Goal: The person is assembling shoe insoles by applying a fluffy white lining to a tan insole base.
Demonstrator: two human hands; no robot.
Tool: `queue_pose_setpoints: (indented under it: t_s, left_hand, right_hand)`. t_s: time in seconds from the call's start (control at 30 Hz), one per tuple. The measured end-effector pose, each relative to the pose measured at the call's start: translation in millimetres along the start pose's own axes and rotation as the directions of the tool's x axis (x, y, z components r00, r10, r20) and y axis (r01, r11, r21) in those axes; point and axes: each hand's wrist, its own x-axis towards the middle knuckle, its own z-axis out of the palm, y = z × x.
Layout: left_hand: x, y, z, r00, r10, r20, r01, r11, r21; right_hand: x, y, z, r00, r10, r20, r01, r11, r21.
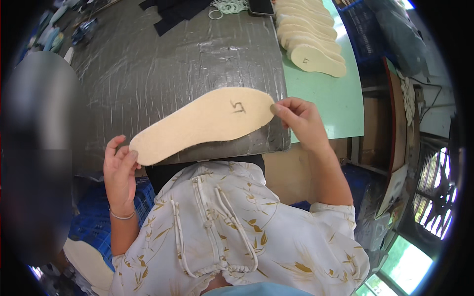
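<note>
A cream shoe insole (197,121) with a dark handwritten mark near its wider end is stretched between my two hands, above the near edge of the dark table. My left hand (121,170) pinches the narrow heel end between thumb and fingers. At the wide toe end, my right hand (302,121) grips the rim with the thumb on top. A stack of similar cream insoles (311,37) lies fanned out at the far right, the front one bearing a mark as well.
Plastic film covers the dark tabletop (197,59); a green board (326,108) adjoins it on the right. Black cloth (180,12), white cord (229,6) and a phone (260,7) lie at the far edge. Blue crates (96,222) stand low at left. A blurred shape fills the left side.
</note>
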Motion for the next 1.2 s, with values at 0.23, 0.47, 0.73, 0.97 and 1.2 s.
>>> queue_pose_setpoints:
  t_s: [0.23, 0.47, 0.73, 0.97, 1.2]
  left_hand:
    - [14.3, -15.3, -7.2, 0.997, -0.06, -0.049, 0.069, 0.975, 0.21]
    - [17.0, -10.8, -8.1, 0.986, -0.131, -0.101, 0.156, 0.94, 0.305]
    - [18.5, -11.6, -7.9, 0.983, -0.161, -0.088, 0.182, 0.915, 0.359]
    - [23.9, -10.3, -8.1, 0.984, -0.154, -0.087, 0.176, 0.912, 0.37]
    - [24.8, -9.2, -8.4, 0.982, -0.17, -0.08, 0.188, 0.901, 0.392]
  right_hand:
    - [14.9, 48.8, 6.2, 0.982, 0.18, 0.062, -0.184, 0.98, 0.074]
    - [31.9, 47.5, 9.9, 0.987, 0.146, 0.074, -0.149, 0.988, 0.04]
    - [37.8, 62.3, 4.8, 0.994, 0.088, 0.058, -0.085, 0.995, -0.043]
    - [38.4, 65.7, 4.5, 0.992, 0.107, 0.064, -0.109, 0.994, 0.021]
    - [40.9, 67.4, 3.2, 0.988, 0.112, 0.105, -0.112, 0.994, -0.009]
